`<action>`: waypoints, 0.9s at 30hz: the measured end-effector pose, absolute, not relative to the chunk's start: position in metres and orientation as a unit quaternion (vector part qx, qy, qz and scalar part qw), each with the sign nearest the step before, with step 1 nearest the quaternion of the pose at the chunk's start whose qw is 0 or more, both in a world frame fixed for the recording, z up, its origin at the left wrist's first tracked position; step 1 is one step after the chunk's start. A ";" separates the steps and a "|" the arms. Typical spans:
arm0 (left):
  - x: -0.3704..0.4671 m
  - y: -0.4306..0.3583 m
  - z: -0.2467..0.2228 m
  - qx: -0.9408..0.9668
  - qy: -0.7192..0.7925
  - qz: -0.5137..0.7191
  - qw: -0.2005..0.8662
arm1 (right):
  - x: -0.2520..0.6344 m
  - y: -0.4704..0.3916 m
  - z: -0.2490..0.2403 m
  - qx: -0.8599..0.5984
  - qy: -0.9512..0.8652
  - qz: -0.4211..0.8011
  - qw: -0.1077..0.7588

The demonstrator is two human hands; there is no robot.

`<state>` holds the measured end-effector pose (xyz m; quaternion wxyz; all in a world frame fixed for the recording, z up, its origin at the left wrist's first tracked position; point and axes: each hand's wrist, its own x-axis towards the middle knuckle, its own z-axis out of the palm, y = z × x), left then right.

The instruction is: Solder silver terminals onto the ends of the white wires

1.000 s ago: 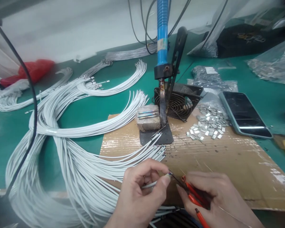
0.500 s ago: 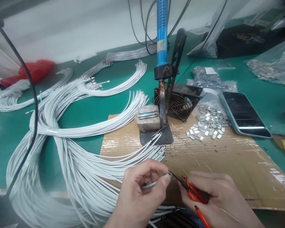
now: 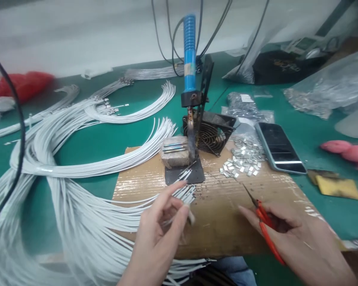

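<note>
My left hand (image 3: 162,232) is over the cardboard, index finger stretched out and thumb apart from it. A blurred pale cable end (image 3: 191,217) shows just past the thumb; it does not look pinched. Beneath and behind this hand fans a large bundle of white cables (image 3: 98,214), their stripped ends lying near the index fingertip. In my right hand (image 3: 298,238) is a pair of red-handled scissors (image 3: 265,222), the thin dark tip pointing up and left over the cardboard. Part of the handles is hidden by the fingers.
A blue-handled soldering iron (image 3: 190,55) stands tip down beside a pale block (image 3: 175,157). Behind are a black fan (image 3: 210,137) and small metal pieces (image 3: 244,159). A phone (image 3: 280,147), yellow sponge (image 3: 338,186) and cardboard (image 3: 220,226) lie on the green table.
My hands have moved apart, the left slightly leftward, the right rightward with the scissors. The scissors' tip has left the cable end, and the left thumb and index finger have separated.
</note>
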<state>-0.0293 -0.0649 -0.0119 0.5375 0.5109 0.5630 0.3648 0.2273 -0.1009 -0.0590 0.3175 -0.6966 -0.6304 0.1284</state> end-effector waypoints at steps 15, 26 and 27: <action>-0.008 -0.069 -0.003 0.575 0.517 0.228 0.592 | 0.200 -0.126 -0.045 -0.567 -0.780 -0.011 0.265; -0.067 -0.054 -0.039 0.746 0.531 0.327 0.234 | 0.420 -0.126 -0.026 -0.837 -0.523 -0.134 0.089; -0.076 -0.052 -0.046 0.756 0.536 0.330 0.181 | 0.433 -0.122 -0.029 -0.839 -0.522 -0.128 0.083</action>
